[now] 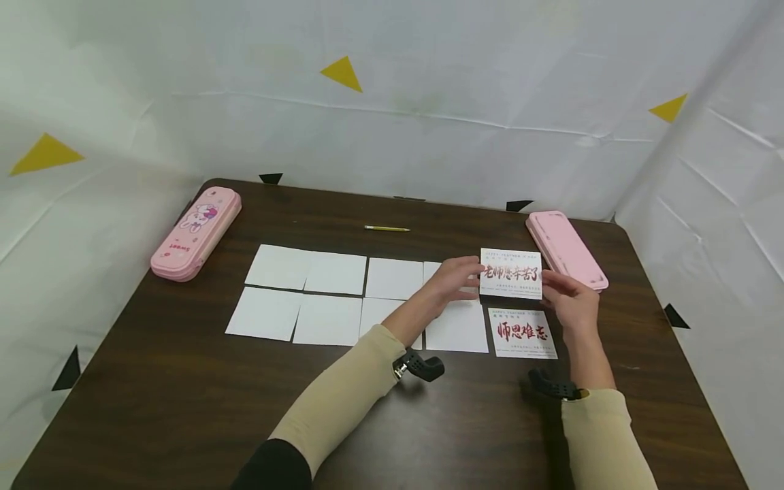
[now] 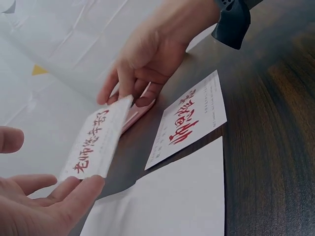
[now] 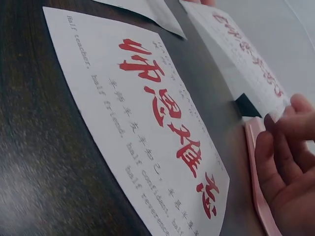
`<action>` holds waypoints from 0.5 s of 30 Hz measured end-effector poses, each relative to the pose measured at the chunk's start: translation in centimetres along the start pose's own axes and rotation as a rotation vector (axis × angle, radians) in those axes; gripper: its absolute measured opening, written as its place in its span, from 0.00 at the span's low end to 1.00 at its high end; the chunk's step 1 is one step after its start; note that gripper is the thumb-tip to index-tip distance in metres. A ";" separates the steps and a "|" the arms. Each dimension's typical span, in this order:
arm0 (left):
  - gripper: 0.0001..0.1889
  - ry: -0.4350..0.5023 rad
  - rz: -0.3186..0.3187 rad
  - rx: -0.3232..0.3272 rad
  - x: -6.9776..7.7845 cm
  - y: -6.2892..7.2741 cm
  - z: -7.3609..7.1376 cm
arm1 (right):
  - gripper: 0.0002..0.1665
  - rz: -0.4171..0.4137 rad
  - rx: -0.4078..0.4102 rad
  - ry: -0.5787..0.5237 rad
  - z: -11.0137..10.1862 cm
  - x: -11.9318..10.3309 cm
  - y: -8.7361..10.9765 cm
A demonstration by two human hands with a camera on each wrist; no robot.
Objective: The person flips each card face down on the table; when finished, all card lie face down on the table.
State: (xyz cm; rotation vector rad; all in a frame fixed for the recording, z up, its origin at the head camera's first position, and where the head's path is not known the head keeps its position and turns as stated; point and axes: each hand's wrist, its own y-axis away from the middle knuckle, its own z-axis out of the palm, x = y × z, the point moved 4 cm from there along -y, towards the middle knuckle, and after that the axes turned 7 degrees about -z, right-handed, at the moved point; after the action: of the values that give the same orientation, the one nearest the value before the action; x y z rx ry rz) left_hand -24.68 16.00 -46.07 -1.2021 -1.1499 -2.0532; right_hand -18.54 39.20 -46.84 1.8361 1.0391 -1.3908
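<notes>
A white card with red Chinese lettering point(image 1: 511, 273) is raised at a tilt between my two hands. My right hand point(image 1: 572, 299) pinches it at its right edge, thumb and fingers meeting at the corner in the right wrist view. On the other side, my left hand point(image 1: 450, 286) touches the card's left edge with outstretched fingertips point(image 2: 91, 189), its thumb standing apart. Below lies a second red-lettered card point(image 1: 523, 333), flat on the table, with small English print in the right wrist view. Blank white cards point(image 1: 327, 320) lie in two rows to the left, partly hidden by my left arm.
A pink pencil case point(image 1: 566, 248) lies behind my right hand. Another pink case with a cartoon print point(image 1: 196, 231) is at the table's left. A yellow pencil point(image 1: 387, 229) lies near the back edge. White sheeting point(image 1: 429, 156) encloses the dark table point(image 1: 184, 408).
</notes>
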 end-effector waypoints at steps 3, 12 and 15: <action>0.27 -0.003 -0.006 -0.003 0.1 0.1 -0.2 | 0.17 -0.058 -0.026 -0.056 0.0 -0.1 0.0; 0.28 -0.098 0.046 -0.031 0.0 1.1 0.6 | 0.15 -0.128 0.086 -0.210 0.0 -0.7 -0.2; 0.28 -0.125 0.072 -0.042 0.1 1.6 0.9 | 0.12 -0.148 0.116 -0.217 0.0 -0.8 -0.3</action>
State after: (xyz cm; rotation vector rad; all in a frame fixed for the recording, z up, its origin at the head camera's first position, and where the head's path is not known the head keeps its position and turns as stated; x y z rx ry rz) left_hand -23.16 15.96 -45.05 -1.3889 -1.1071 -1.9821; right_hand -18.95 39.18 -46.07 1.6691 1.0164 -1.7283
